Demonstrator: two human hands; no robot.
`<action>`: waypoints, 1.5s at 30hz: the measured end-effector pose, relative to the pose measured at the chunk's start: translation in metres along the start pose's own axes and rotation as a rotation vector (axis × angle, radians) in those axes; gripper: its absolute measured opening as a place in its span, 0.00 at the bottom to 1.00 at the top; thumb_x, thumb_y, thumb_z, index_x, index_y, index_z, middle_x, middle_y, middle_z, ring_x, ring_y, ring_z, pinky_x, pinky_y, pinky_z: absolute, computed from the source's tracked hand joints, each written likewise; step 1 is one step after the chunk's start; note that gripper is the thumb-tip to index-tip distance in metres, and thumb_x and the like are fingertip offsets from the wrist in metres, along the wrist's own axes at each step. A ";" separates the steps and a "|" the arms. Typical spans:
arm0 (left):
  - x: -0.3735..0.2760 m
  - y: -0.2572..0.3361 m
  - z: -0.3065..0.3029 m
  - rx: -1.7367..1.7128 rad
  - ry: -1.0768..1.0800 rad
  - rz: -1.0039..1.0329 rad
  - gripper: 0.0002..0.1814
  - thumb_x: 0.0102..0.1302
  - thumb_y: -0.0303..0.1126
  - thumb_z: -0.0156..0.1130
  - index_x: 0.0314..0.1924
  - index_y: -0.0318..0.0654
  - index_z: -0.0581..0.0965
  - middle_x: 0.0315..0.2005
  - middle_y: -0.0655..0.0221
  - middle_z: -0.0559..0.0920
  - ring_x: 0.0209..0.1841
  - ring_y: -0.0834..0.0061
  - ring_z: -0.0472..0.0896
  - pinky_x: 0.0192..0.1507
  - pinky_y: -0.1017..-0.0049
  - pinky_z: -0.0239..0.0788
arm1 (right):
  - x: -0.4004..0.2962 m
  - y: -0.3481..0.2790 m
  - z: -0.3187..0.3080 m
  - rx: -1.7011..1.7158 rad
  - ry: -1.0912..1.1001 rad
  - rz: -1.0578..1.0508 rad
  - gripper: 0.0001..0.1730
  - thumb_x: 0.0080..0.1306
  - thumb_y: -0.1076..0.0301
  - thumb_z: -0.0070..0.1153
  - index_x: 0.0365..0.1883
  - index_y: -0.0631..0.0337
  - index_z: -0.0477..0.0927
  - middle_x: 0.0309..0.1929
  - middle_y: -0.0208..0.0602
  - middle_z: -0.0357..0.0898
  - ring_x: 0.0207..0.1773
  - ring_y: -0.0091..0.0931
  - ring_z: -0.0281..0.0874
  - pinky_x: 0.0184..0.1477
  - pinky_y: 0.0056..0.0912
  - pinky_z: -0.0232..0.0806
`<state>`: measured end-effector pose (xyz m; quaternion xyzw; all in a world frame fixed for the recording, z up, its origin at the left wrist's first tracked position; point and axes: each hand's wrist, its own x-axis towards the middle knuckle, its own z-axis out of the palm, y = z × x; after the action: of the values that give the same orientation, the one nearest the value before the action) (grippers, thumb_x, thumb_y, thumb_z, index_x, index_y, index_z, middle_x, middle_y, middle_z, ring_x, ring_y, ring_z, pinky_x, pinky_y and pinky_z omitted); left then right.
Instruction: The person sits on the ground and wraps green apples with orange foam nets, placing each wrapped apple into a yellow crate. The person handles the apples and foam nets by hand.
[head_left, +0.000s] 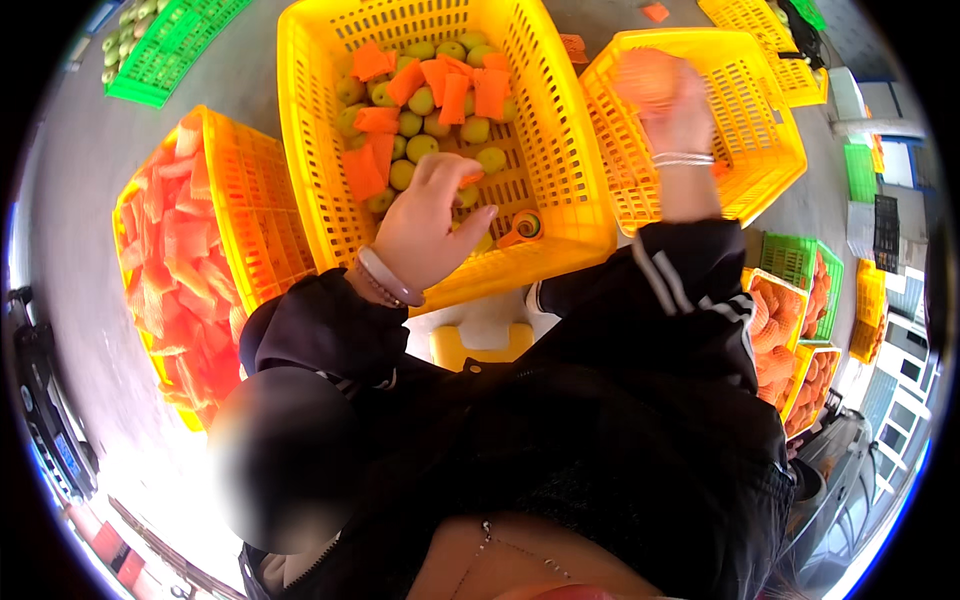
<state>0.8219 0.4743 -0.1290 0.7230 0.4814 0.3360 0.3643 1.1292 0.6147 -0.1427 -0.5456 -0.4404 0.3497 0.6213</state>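
Straight ahead stands a yellow plastic crate holding green round fruit and flat orange foam net sleeves. My left hand reaches over its near part, thumb and fingers apart; a bit of orange shows at the fingertips, and whether it is gripped is not clear. A roll of tape lies in that crate's near right corner. Over a smaller yellow crate at the right, my right hand holds a fruit in an orange foam net, both blurred by motion.
A yellow crate heaped with orange foam nets stands at the left. Green crates lie beyond. At the right are crates of netted fruit. A yellow stool sits below the main crate.
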 end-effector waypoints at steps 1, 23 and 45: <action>-0.005 -0.002 0.000 0.104 -0.079 0.000 0.23 0.61 0.35 0.64 0.53 0.33 0.71 0.45 0.56 0.75 0.41 0.60 0.78 0.42 0.67 0.73 | 0.021 -0.004 -0.018 0.061 0.173 0.053 0.20 0.68 0.59 0.55 0.51 0.63 0.75 0.45 0.38 0.78 0.46 0.29 0.78 0.51 0.35 0.72; -0.061 0.005 0.053 0.467 -0.510 0.220 0.07 0.55 0.35 0.58 0.32 0.42 0.80 0.30 0.68 0.80 0.36 0.67 0.80 0.40 0.69 0.69 | -0.078 0.127 0.131 -1.269 -1.349 -0.555 0.24 0.64 0.68 0.53 0.59 0.56 0.72 0.63 0.41 0.67 0.66 0.38 0.63 0.66 0.43 0.58; -0.018 0.001 0.020 0.167 0.062 0.045 0.09 0.57 0.33 0.65 0.34 0.38 0.77 0.33 0.68 0.80 0.35 0.66 0.79 0.34 0.69 0.69 | -0.089 -0.027 0.111 -0.067 -0.711 0.133 0.11 0.58 0.80 0.66 0.32 0.62 0.74 0.32 0.28 0.78 0.35 0.16 0.76 0.39 0.18 0.70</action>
<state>0.8332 0.4526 -0.1403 0.7509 0.5022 0.3250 0.2800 0.9925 0.5698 -0.1287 -0.4375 -0.6036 0.5427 0.3870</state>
